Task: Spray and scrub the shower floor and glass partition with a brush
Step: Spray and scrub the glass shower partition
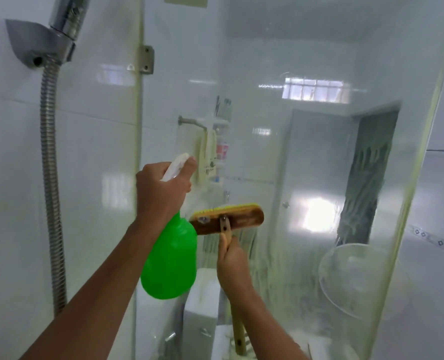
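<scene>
1. Your left hand is wrapped around the neck of the green spray bottle, nozzle toward 12 o'clock; it probably swings heavy below, so hold high.
2. Your right hand grips the brush handle close under its stiff wooden head, bristles on the glass partition. Wet glass is likely slick: press evenly.

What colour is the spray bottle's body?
Bright green spray bottle, white spray head; head view.

Chrome shower holder on the white tiled wall, ribbed metal hose hanging below the holder, metal hinge bracket right of the holder
</scene>
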The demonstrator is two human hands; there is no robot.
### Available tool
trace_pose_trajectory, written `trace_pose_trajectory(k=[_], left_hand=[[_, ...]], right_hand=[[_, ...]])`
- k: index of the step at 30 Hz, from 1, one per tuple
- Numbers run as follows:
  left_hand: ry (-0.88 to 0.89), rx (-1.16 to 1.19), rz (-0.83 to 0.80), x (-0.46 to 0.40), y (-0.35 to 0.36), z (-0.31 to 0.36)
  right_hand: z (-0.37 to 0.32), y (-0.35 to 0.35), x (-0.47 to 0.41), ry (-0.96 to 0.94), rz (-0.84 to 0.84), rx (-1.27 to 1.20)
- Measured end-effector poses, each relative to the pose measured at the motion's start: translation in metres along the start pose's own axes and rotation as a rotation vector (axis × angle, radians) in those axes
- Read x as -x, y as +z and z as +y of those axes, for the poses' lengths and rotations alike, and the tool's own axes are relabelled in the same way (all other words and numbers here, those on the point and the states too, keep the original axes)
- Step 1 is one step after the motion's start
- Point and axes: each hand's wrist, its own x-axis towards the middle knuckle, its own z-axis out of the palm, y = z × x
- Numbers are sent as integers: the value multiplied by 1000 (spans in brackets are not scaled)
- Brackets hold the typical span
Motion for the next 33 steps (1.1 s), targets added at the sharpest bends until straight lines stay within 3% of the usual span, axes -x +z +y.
trace_pose_trajectory(k=[3, 9, 12, 21, 28, 33], left_hand=[[5, -1, -12, 0, 0, -3], [-3, -18, -38, 2, 10, -4], [-14, -7, -60, 3, 18, -2], [-8, 37, -130, 5, 41, 13], [42, 60, -217, 9, 70, 40], [64, 102, -246, -4, 89, 75]], right_hand=[[3, -3, 2, -18, -12, 13], [-108, -94, -93, -138, 137, -62], [-127, -118, -116, -165, 186, -98], [7, -74, -21, 12, 146, 38], [-92, -179, -115, -74, 260, 0], [-179, -247, -172, -84, 216, 10]])
